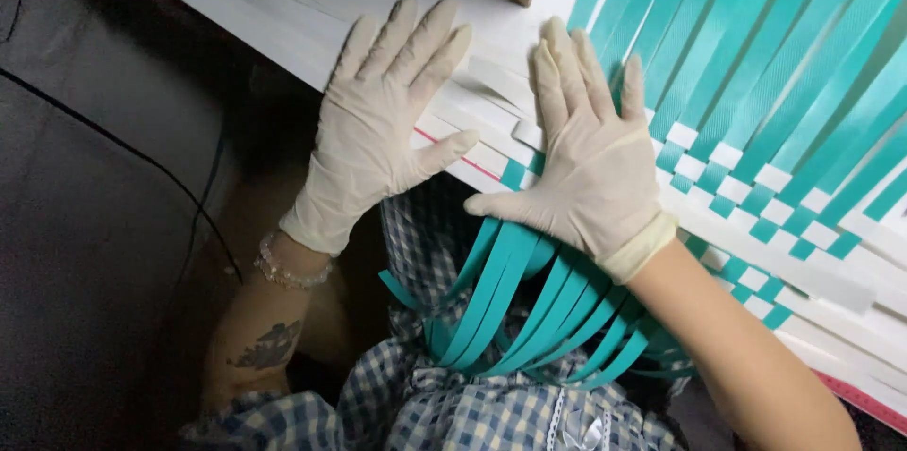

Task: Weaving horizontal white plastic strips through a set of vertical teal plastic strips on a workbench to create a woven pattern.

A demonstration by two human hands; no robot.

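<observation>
Pressing hands [387, 120] at strips' [491, 83] edge

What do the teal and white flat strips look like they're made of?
Teal flat strips: likely plastic strapping, with a faint embossed sheen, bending springily off the edge. White flat strips: same look, matte. Both hands wear thin cream gloves, probably latex.

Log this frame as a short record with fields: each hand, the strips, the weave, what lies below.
left hand: gloved left hand, flat and fingers spread on the white strips
right hand: gloved right hand, flat on the strips at the edge of the woven patch
weave: teal strips cross white ones in a checker pattern
loose ends: teal strip ends hang over the checked cloth
wrist: bead bracelet on the left wrist
</observation>
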